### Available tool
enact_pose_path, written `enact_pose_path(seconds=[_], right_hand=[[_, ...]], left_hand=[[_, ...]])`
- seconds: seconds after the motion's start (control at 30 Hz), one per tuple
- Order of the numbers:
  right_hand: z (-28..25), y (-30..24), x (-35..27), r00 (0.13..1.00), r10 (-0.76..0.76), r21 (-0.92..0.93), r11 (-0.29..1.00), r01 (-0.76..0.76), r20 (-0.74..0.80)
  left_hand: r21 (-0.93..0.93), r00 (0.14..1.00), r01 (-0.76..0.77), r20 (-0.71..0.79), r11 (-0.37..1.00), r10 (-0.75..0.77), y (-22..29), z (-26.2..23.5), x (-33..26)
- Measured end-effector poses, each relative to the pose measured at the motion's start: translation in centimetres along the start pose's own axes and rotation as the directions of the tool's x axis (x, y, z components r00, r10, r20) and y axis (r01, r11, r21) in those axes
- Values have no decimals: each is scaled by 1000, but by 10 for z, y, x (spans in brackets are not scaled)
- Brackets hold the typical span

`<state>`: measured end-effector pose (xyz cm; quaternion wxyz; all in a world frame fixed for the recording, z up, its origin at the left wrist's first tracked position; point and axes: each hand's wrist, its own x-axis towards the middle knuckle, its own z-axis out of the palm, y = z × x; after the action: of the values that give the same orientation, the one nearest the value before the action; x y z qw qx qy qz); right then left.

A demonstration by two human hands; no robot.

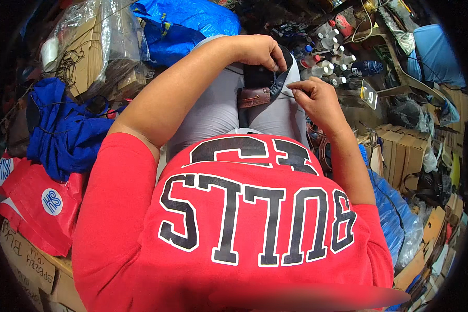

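Note:
A dark shoe upper (278, 84) with a brown leather part (255, 98) and a lace rests on my grey-trousered thigh. My left hand (262, 52) reaches over its far end. Its fingers are bent down, and the thumb and fingertips press together at the shoe's dark edge. Close to the shoe's right side is my right hand (315, 99), thumb and forefinger pinched together and the other fingers curled. Anything between those fingertips is too small to make out.
Several bottles (327, 67) stand ahead on the right, near a bent metal frame (395, 62). A blue plastic bag (192, 23) lies beyond my knees. To my left are blue cloth (67, 130), a red bag (47, 208) and a cardboard box (26, 260); brown cartons (400, 151) are stacked right.

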<state>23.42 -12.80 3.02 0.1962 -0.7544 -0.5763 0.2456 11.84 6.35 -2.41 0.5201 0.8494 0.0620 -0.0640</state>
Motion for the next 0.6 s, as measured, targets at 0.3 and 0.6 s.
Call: enact_pose_path(seconds=[0.3,0.6], right_hand=[[17,-2,-3,993,-39,-7,999,39,-113],[9,48,14,993,-83,326,944,53,80]], left_hand=[[3,1000,0,-18,1000,0,-3,2,4],[135,991,-133,21,982,131,7,4,4]])
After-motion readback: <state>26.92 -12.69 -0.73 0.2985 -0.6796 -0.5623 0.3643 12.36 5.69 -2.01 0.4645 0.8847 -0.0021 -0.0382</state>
